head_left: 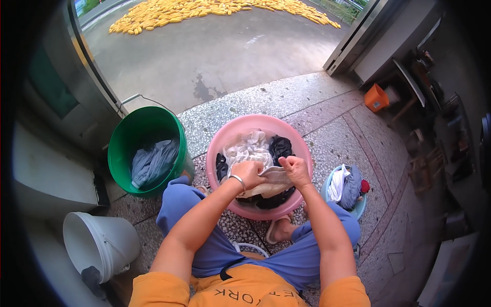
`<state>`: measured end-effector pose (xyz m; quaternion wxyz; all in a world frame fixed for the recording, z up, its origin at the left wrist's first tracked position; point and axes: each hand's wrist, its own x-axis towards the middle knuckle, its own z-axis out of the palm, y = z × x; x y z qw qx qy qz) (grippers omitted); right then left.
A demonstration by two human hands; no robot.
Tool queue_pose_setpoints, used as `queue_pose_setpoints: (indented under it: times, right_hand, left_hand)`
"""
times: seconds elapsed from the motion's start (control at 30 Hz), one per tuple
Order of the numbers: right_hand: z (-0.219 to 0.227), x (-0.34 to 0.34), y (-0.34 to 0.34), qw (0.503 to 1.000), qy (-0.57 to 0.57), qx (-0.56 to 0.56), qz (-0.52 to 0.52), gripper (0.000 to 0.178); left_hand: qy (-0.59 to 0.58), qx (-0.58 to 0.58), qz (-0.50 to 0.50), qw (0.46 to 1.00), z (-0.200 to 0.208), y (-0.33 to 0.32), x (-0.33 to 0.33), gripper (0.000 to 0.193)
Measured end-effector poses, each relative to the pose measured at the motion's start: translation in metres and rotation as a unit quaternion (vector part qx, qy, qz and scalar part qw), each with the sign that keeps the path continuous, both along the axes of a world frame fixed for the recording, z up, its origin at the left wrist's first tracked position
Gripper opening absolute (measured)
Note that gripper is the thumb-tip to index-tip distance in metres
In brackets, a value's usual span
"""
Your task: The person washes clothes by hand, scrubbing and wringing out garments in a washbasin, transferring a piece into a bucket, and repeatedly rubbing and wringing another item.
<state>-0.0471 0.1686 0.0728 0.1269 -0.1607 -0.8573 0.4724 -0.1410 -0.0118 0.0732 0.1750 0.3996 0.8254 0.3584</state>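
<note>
A pink basin [219, 140] stands on the floor before me, with wet pale and black clothes in it. Over its near half, a light beige-white garment [274, 176] is stretched between my hands; its exact kind cannot be told. My left hand [247, 174], below a silvery bracelet, is closed on one side of it. The other side is gripped by my right hand [296, 171], thumb up. Bunched whitish cloth [249, 148] and black cloth [280, 147] lie in the basin beyond my hands.
On the left stand a green bucket [118, 166] with a grey-blue garment inside and a white bucket [123, 243]. To the right, a light-blue basin [360, 209] holds white, grey and red clothes. Farther off are an orange container [376, 97] and corn cobs [204, 10] outside the doorway.
</note>
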Motion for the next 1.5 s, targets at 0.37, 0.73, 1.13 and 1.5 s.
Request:
queue_pose_setpoints:
  times: [0.37, 0.73, 1.13, 1.5]
  right_hand:
    - [0.003, 0.031, 0.001, 0.936, 0.011, -0.353, 0.003, 0.012]
    - [0.003, -0.030, -0.088, 0.978, 0.121, 0.159, -0.061, 0.028]
    - [-0.002, -0.028, -0.099, 0.969, 0.159, 0.189, -0.003, 0.027]
    - [0.013, -0.019, -0.124, 0.983, 0.120, 0.139, -0.028, 0.024]
  left_hand:
    - [-0.431, 0.324, 0.095, 0.837, -0.016, 0.005, -0.024, 0.015]
    - [-0.661, 0.372, 0.274, 0.591, -0.076, 0.041, -0.001, 0.028]
    - [-0.736, 0.301, 0.219, 0.566, -0.137, 0.045, -0.014, 0.039]
    - [-0.599, 0.256, 0.331, 0.683, -0.142, 0.034, -0.007, 0.026]
